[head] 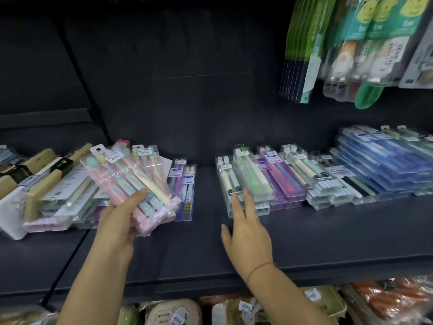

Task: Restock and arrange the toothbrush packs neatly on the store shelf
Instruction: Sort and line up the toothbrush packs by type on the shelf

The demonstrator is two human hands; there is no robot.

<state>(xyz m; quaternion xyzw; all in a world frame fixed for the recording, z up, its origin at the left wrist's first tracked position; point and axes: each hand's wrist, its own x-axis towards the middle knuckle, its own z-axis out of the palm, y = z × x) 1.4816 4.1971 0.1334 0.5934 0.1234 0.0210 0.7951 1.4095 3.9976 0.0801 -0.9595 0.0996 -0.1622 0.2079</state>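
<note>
My left hand point(119, 219) grips a stack of pastel toothbrush packs point(131, 181) by its lower end, tilted above the dark shelf point(199, 242), thumb across the front. My right hand point(246, 228) is open with straight fingers, its fingertips touching the near end of a clear toothbrush pack point(228, 181) that lies on the shelf. To the right of that pack lie green point(253, 174), purple point(278, 177) and clear packs in a row, then a stack of blue packs point(384, 165).
A jumbled pile of packs and beige boxes point(46, 184) lies at the left. Two upright-stacked purple and blue packs point(185, 184) sit behind the held stack. Packs hang on hooks point(351, 43) at upper right. A lower shelf point(328, 301) holds other goods.
</note>
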